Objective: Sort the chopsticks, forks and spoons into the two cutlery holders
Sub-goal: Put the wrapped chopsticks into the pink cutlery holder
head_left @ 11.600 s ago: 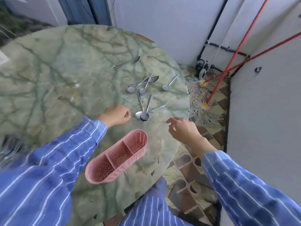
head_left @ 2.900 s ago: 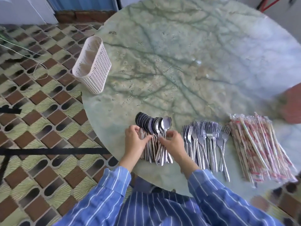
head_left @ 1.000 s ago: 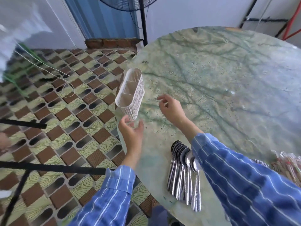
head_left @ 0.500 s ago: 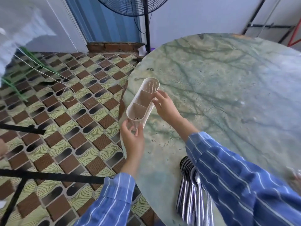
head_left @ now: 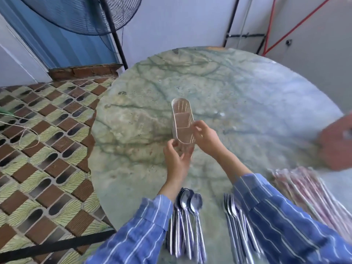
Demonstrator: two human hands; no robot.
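Observation:
A white perforated cutlery holder with divided compartments stands upright near the middle of the round green marble table. My left hand holds its near lower end, and my right hand grips its right side at the rim. A stack of steel spoons lies at the near edge, between my sleeves. Several forks lie to the right of them, partly under my right sleeve. Wrapped chopsticks are piled at the right. A blurred pink holder shows at the right edge.
A standing fan with a black pole rises behind the table on the left. Patterned brown and green floor tiles lie to the left. Red mop handles lean on the white wall at the back right.
The white holder has come from the table's left edge to near the middle, held by both hands, and turned upright. My view swung right, bringing forks and chopsticks back in.

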